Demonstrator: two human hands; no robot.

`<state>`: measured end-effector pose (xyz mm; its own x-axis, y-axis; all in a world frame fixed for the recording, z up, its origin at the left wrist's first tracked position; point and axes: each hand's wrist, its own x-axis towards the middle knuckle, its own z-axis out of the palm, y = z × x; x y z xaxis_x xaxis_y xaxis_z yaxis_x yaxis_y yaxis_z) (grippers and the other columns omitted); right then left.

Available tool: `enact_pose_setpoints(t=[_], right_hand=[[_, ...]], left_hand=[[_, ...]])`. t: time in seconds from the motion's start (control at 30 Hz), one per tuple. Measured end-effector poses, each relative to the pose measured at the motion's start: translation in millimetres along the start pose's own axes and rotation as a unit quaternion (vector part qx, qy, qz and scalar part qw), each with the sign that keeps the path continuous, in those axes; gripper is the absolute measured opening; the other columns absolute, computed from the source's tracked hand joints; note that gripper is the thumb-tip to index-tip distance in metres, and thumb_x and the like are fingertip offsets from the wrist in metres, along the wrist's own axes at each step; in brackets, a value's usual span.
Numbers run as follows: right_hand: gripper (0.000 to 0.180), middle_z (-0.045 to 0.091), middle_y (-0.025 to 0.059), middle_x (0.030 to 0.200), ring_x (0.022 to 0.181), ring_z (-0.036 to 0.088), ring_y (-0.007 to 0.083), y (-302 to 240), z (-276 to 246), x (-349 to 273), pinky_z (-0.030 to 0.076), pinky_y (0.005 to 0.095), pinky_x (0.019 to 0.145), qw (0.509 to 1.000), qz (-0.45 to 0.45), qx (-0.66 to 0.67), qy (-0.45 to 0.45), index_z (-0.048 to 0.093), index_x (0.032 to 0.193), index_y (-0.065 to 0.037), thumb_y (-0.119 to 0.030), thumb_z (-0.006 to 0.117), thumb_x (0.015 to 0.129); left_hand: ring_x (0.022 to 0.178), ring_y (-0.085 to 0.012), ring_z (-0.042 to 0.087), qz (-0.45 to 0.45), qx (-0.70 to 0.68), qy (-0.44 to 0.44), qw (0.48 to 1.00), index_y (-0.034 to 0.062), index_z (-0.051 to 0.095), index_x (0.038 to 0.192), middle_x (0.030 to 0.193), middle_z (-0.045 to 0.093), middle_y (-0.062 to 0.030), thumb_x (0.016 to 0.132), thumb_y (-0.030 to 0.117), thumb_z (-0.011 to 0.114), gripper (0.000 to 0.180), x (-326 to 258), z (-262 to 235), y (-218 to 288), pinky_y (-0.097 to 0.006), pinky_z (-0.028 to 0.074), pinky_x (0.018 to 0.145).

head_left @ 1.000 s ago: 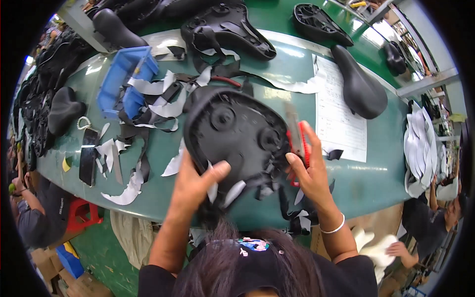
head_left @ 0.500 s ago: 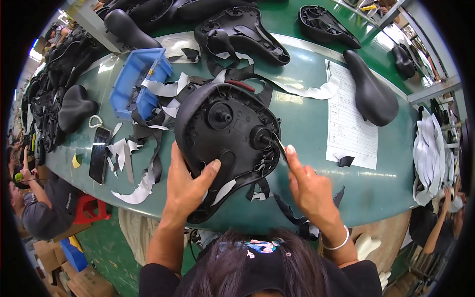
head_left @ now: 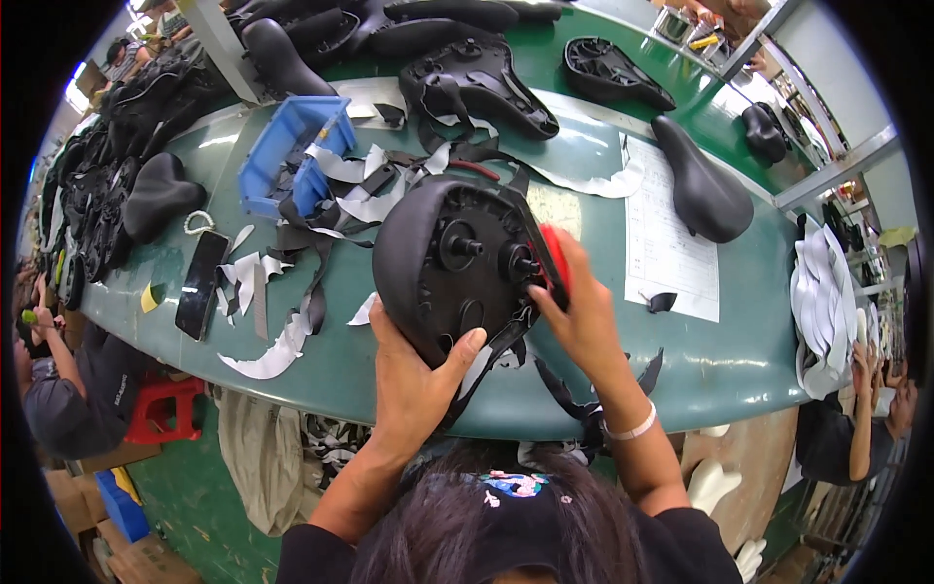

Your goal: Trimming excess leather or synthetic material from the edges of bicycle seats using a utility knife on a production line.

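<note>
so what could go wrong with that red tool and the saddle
The red tool in the right hand is at the edge of the black saddle; if it slips, it might scuff the saddle. The left hand steadies the tilted saddle from its near side, so it could twist under a push. Loose scraps lie around it and might snag.
</note>
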<state>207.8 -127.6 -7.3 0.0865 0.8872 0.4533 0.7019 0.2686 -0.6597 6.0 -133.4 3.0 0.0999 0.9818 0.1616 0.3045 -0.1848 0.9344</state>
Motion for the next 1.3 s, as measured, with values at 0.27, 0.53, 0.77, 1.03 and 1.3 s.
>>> enact_pose_setpoints(t=[0.27, 0.53, 0.77, 1.03, 1.3], right_hand=[[0.046, 0.058, 0.0023, 0.077, 0.055, 0.049, 0.0070, 13, -9, 80, 0.040, 0.0211, 0.052, 0.850, 0.243, 0.466, -0.042, 0.051, 0.118, 0.001, -0.004, 0.067, 0.074], [0.047, 0.062, 0.0062, 0.082, 0.066, 0.059, 0.0145, -28, -31, 85, 0.046, 0.0250, 0.062, 0.953, 0.123, 0.201, -0.190, 0.049, 0.123, -0.005, -0.008, 0.065, 0.079], [0.053, 0.060, 0.0123, 0.072, 0.058, 0.060, 0.0268, -9, -73, 67, 0.046, 0.0342, 0.052, 0.948, -0.069, -0.192, -0.245, 0.044, 0.136, -0.019, -0.012, 0.059, 0.086], [0.054, 0.053, 0.0110, 0.056, 0.044, 0.052, 0.0285, -40, -64, 11, 0.039, 0.0405, 0.041, 0.914, 0.003, -0.304, -0.270, 0.043, 0.138, -0.019, -0.014, 0.057, 0.086], [0.053, 0.067, 0.0143, 0.086, 0.056, 0.060, 0.0207, -26, -73, -39, 0.048, 0.0315, 0.052, 0.985, 0.144, -0.027, -0.088, 0.041, 0.138, -0.013, -0.012, 0.059, 0.088]], left_hand=[[0.066, -0.0165, 0.062, -0.462, -0.283, -0.443, 0.714, -0.0019, 0.060, 0.094, 0.078, 0.064, -0.0093, 0.097, 0.046, 0.041, 0.052, -9, -27, 2, -0.029, 0.053, 0.057], [0.085, -0.0291, 0.049, 0.219, 0.203, -0.130, 0.946, 0.0031, 0.061, 0.087, 0.084, 0.050, -0.0108, 0.076, 0.019, 0.067, 0.020, 123, 36, -1, -0.039, 0.039, 0.073], [0.084, -0.0261, 0.046, 0.067, 0.037, -0.211, 0.974, -0.0012, 0.058, 0.075, 0.079, 0.048, -0.0108, 0.076, 0.016, 0.061, 0.017, 131, 40, -5, -0.035, 0.038, 0.075], [0.078, -0.0199, 0.051, -0.182, -0.595, -0.032, 0.782, 0.0030, 0.056, 0.081, 0.081, 0.054, -0.0076, 0.082, 0.008, 0.055, 0.005, 155, 14, -35, -0.031, 0.042, 0.077], [0.088, -0.0167, 0.056, -0.071, -0.156, -0.108, 0.979, 0.0077, 0.062, 0.100, 0.099, 0.060, -0.0042, 0.091, 0.040, 0.053, 0.034, 135, -26, -9, -0.031, 0.042, 0.078]])
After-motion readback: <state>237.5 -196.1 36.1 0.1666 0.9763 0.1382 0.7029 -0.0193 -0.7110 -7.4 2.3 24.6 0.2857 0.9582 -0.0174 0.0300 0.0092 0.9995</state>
